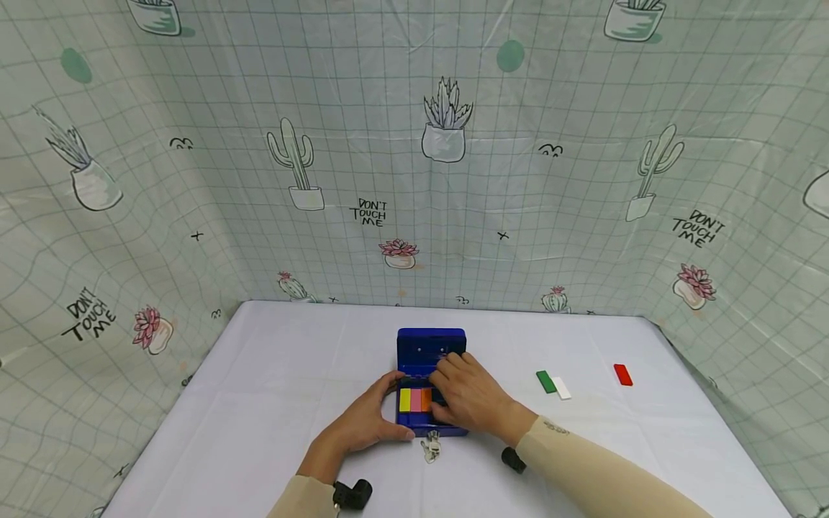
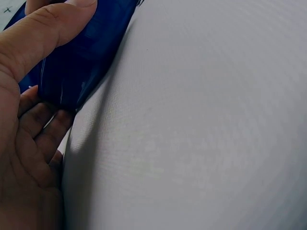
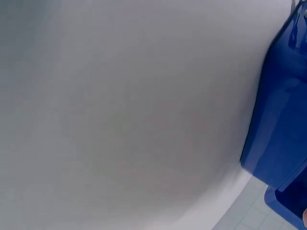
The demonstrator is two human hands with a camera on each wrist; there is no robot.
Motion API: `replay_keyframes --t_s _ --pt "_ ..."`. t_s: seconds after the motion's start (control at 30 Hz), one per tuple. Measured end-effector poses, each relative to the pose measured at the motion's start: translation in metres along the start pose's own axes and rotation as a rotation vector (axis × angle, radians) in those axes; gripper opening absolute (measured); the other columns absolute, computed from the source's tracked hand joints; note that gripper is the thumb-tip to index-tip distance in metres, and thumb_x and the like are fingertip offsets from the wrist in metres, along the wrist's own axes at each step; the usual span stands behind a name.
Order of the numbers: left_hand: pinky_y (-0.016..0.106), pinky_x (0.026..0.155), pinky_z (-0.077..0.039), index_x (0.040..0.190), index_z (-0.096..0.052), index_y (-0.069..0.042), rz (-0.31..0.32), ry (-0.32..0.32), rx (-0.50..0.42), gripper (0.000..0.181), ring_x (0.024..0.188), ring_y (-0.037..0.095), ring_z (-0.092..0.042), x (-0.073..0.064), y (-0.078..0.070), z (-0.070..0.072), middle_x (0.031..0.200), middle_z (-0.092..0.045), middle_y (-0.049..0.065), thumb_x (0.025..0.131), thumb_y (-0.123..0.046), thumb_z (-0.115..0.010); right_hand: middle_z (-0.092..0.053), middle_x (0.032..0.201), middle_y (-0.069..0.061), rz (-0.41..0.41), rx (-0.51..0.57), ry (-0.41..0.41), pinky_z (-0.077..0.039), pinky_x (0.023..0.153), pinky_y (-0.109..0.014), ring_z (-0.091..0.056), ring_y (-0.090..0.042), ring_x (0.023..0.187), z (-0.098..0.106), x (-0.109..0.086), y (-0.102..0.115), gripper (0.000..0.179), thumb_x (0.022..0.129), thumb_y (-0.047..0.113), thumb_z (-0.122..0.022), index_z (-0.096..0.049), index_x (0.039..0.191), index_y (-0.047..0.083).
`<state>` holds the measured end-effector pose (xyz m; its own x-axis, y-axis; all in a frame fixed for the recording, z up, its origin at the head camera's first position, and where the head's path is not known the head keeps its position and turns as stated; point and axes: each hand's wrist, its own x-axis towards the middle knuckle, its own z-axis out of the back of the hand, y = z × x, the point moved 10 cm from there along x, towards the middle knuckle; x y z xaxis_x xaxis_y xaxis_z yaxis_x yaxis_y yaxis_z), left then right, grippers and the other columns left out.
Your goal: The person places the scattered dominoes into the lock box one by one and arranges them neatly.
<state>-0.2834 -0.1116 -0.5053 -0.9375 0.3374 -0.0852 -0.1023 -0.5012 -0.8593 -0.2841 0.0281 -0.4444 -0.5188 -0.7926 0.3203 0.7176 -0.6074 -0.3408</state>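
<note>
A blue cash box (image 1: 448, 432) stands on the table with its lid (image 1: 414, 345) raised at the back. Yellow (image 1: 404, 400), pink (image 1: 416, 400) and orange (image 1: 426, 400) blocks lie side by side inside it. My left hand (image 1: 365, 421) holds the box's left side, thumb at the front and fingers toward the back; the left wrist view shows the thumb over the blue wall (image 2: 86, 62). My right hand (image 1: 469, 396) reaches into the box's right part, fingers bent downward. It covers that part, and I cannot tell whether it pinches anything. Keys (image 1: 430, 447) hang at the box's front.
Right of the box, a green flat block (image 1: 546, 381) and a white one (image 1: 561, 388) lie together on the white tablecloth (image 1: 311, 345). Farther right is a red block (image 1: 623, 375). A patterned curtain (image 1: 363, 144) rises behind the table.
</note>
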Motion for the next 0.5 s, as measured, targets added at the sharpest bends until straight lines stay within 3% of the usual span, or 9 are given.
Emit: replay_keyframes --t_s 0.17,0.5 --pt "0.068 0.125 -0.026 0.161 -0.037 -0.015 -0.003 -0.006 -0.004 0.107 0.152 0.04 -0.039 0.0 0.0 0.001 0.164 -0.045 0.015 0.074 -0.037 -0.096 -0.057 0.093 0.001 0.0 0.017 -0.031 -0.037 0.076 -0.033 -0.048 -0.021 0.089 0.004 -0.006 -0.007 0.04 0.095 0.055 -0.068 -0.067 0.105 0.016" --pt "0.069 0.125 -0.025 0.161 -0.037 -0.016 0.021 -0.016 -0.004 0.108 0.152 0.039 -0.04 0.001 0.004 0.0 0.165 -0.044 0.015 0.074 -0.038 -0.097 -0.059 0.096 0.0 -0.036 0.047 -0.047 -0.042 0.079 -0.034 -0.051 -0.021 0.09 0.011 -0.024 -0.032 0.039 0.095 0.05 -0.07 -0.068 0.111 0.013"
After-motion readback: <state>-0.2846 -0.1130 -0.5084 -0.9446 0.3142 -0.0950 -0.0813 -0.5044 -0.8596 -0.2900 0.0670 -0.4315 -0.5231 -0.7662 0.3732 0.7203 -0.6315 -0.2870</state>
